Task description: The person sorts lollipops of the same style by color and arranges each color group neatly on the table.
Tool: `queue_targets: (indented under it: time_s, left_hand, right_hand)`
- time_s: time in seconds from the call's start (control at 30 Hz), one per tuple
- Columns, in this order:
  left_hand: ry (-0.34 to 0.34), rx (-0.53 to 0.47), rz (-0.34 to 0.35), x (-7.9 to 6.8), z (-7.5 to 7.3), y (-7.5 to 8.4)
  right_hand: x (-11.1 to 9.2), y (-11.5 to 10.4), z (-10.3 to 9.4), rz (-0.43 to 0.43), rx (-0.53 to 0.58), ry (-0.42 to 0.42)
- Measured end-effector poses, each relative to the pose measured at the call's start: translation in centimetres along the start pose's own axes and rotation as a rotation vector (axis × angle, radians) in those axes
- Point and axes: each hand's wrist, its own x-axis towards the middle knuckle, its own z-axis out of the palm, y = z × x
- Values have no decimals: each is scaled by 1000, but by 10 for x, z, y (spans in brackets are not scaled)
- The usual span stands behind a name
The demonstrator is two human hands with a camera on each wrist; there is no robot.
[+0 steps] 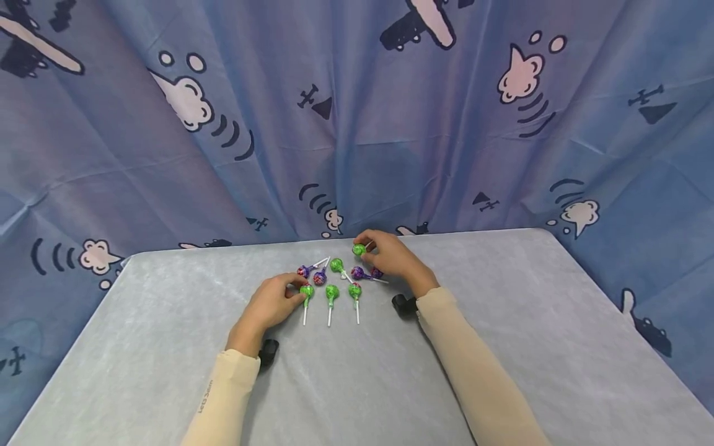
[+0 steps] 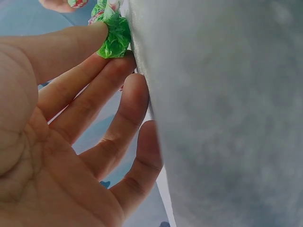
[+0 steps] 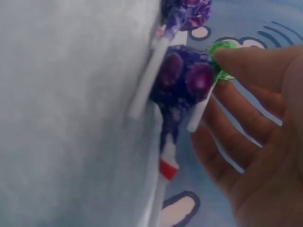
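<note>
My left hand (image 1: 273, 302) pinches a green-wrapped lollipop (image 1: 306, 290) between thumb and fingers at the left end of a front row, its white stick pointing toward me. The left wrist view shows the thumb on the green wrapper (image 2: 116, 39), the other fingers spread beside it. At the back of the group, my right hand (image 1: 392, 254) holds another green lollipop (image 1: 359, 249) by its head. In the right wrist view this green candy (image 3: 223, 46) is partly hidden behind a purple lollipop (image 3: 184, 75). Two more green lollipops, one at the middle (image 1: 331, 292), complete the front row.
Behind that row lie a green lollipop (image 1: 337, 265), purple lollipops at the left (image 1: 320, 278) and purple ones by the right hand (image 1: 357, 272). A grey cloth covers the table (image 1: 346, 384). A blue patterned curtain (image 1: 362, 167) hangs along the back edge.
</note>
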Motion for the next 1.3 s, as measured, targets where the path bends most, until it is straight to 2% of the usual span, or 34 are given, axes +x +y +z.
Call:
queue_targets:
  time_s: [0.13,0.43,0.77,1.07,1.3]
  left_hand:
    - [-4,3,11,1,1,2]
    - [-6,23,11,-2,1,0]
    - [-8,31,7,-2,0,2]
    - [-13,22,16,-2,2,5]
    - [-7,34,21,-2,1,4]
  right_hand:
    - [-8,-4,-4,6,-4,18]
    - [-22,-12,-11,0,-30,2]
    - [-48,-11,-23,-4,-84,-9]
    - [-70,-1,-14,-15,-104,-29]
    - [-72,-1,-8,-2,-115,-32]
